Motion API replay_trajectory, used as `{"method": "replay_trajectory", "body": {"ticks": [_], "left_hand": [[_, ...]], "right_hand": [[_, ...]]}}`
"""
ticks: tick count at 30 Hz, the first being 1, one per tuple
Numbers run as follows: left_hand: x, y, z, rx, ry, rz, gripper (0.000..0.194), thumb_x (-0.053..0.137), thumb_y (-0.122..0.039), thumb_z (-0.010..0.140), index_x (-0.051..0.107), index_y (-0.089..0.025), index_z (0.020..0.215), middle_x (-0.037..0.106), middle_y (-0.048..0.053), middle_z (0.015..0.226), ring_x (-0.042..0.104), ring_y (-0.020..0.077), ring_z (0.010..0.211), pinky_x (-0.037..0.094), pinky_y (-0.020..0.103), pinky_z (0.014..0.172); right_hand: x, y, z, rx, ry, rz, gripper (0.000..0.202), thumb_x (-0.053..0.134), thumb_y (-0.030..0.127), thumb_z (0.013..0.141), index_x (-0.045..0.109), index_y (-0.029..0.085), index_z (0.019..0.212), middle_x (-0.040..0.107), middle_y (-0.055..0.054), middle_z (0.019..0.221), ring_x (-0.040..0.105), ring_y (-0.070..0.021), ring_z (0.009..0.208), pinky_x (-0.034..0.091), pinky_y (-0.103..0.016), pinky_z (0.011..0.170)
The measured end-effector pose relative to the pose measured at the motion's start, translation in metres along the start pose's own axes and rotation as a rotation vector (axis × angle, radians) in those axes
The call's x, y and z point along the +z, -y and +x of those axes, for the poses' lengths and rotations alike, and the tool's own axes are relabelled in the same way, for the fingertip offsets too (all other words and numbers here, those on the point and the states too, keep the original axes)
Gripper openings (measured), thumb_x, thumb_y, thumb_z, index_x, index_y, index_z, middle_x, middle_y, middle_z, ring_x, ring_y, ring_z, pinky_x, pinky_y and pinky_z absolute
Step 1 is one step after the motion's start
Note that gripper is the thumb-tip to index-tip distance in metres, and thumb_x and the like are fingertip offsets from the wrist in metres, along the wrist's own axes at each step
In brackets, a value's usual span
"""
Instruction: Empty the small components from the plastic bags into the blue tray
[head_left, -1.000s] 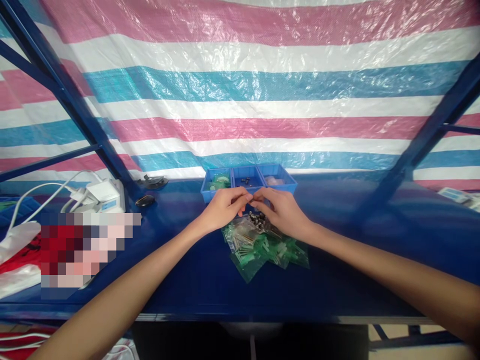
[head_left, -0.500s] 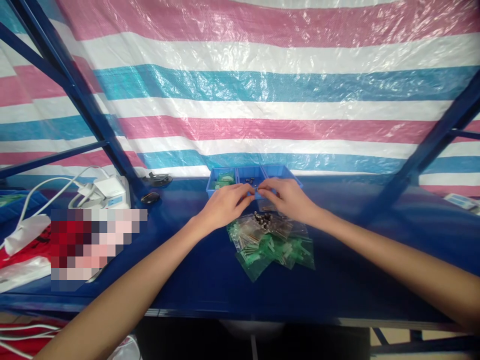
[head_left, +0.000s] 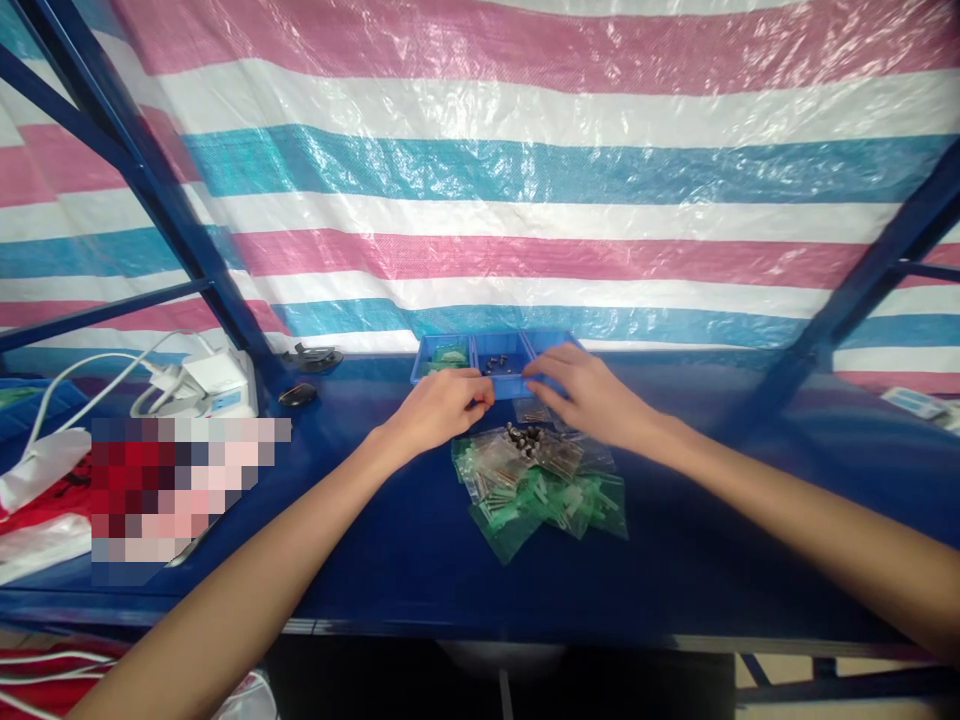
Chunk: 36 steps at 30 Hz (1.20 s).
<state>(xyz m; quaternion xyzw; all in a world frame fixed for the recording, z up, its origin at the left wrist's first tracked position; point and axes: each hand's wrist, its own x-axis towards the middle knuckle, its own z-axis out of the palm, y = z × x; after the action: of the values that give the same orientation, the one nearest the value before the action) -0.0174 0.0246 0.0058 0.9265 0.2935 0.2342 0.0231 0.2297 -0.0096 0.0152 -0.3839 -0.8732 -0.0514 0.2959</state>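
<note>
And here's the left hand [head_left: 442, 403], thumb and fingertips drawn together at the blue plastic divided tray [head_left: 510, 386]; whether they pinch anything, I can't tell. The right hand [head_left: 592, 393] curves loosely across the tray's right side, its grasp unclear too. Those dividers seem handy for separating contents! Closer in, small dark shiny pieces [head_left: 523, 438] top a pile of clear and green plastic bags [head_left: 555, 500] on the blue table [head_left: 675, 560], apparently placed centrally for either hand's easy reach.
</note>
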Motion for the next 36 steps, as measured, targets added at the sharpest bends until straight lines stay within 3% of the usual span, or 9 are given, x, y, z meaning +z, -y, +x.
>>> {"method": "replay_trajectory", "body": {"ticks": [4,9,12,17,21,26,30,36], "left_hand": [[-0.005,-0.004,0.002,-0.083,0.071,-0.257,0.016,0.064,-0.031,0.091,0.073,-0.018,0.085,0.069,0.002,0.080,0.060,0.0140,0.070,0.042,0.026,0.063],[-0.018,-0.009,0.002,-0.108,0.346,-0.417,0.035,0.070,-0.054,0.086,0.073,-0.019,0.092,0.064,0.001,0.076,0.056,0.0136,0.065,0.037,0.024,0.056],[-0.021,-0.011,0.001,-0.105,0.424,-0.412,0.046,0.079,-0.057,0.075,0.072,-0.021,0.102,0.061,0.001,0.082,0.056,0.0137,0.069,0.037,0.023,0.055],[-0.016,-0.013,0.001,-0.113,0.455,-0.399,0.037,0.080,-0.051,0.075,0.072,-0.021,0.095,0.058,0.001,0.084,0.054,0.0136,0.072,0.036,0.024,0.058],[-0.021,-0.014,0.005,-0.137,0.433,-0.492,0.027,0.073,-0.044,0.084,0.071,-0.019,0.091,0.063,0.002,0.088,0.054,0.0136,0.075,0.040,0.026,0.065],[-0.019,-0.012,0.005,-0.202,0.290,-0.750,0.020,0.063,-0.037,0.092,0.061,-0.018,0.090,0.064,0.001,0.083,0.061,0.0138,0.075,0.042,0.026,0.064],[-0.006,-0.018,0.004,-0.257,0.197,-0.854,0.019,0.062,-0.036,0.093,0.054,-0.020,0.092,0.062,-0.001,0.074,0.065,0.0133,0.069,0.037,0.023,0.053],[0.006,-0.035,0.006,-0.220,0.021,-0.805,0.027,0.058,-0.034,0.097,0.049,-0.021,0.119,0.065,-0.001,0.081,0.063,0.0111,0.064,0.047,0.025,0.059]], "right_hand": [[0.000,0.024,-0.026,-0.007,0.092,0.094,0.021,0.051,0.026,0.101,0.071,0.022,0.104,0.071,-0.009,0.098,0.062,-0.0265,0.095,0.049,-0.044,0.084],[0.014,0.029,-0.031,-0.064,0.147,0.062,0.026,0.046,0.027,0.104,0.070,0.018,0.101,0.069,-0.011,0.096,0.061,-0.0264,0.091,0.048,-0.044,0.082],[0.017,0.028,-0.031,-0.081,0.133,0.053,0.027,0.046,0.025,0.104,0.071,0.017,0.099,0.070,-0.011,0.094,0.061,-0.0262,0.088,0.047,-0.045,0.083],[0.016,0.028,-0.033,-0.071,0.140,0.040,0.026,0.046,0.024,0.104,0.069,0.016,0.099,0.070,-0.011,0.094,0.061,-0.0260,0.089,0.049,-0.045,0.082],[0.015,0.030,-0.034,-0.020,0.091,0.079,0.026,0.045,0.025,0.104,0.060,0.018,0.124,0.069,-0.011,0.107,0.062,-0.0281,0.100,0.052,-0.045,0.084],[0.017,0.030,-0.037,-0.009,0.014,0.118,0.042,0.043,0.018,0.102,0.041,0.023,0.144,0.065,-0.012,0.120,0.063,-0.0272,0.108,0.055,-0.045,0.088],[0.021,0.030,-0.039,-0.014,-0.011,0.062,0.037,0.050,0.019,0.100,0.046,0.021,0.136,0.065,-0.012,0.115,0.063,-0.0286,0.104,0.056,-0.044,0.083],[0.017,0.030,-0.037,0.038,-0.109,-0.002,0.015,0.047,0.022,0.102,0.059,0.019,0.109,0.065,-0.012,0.114,0.063,-0.0278,0.107,0.053,-0.040,0.082]]}}
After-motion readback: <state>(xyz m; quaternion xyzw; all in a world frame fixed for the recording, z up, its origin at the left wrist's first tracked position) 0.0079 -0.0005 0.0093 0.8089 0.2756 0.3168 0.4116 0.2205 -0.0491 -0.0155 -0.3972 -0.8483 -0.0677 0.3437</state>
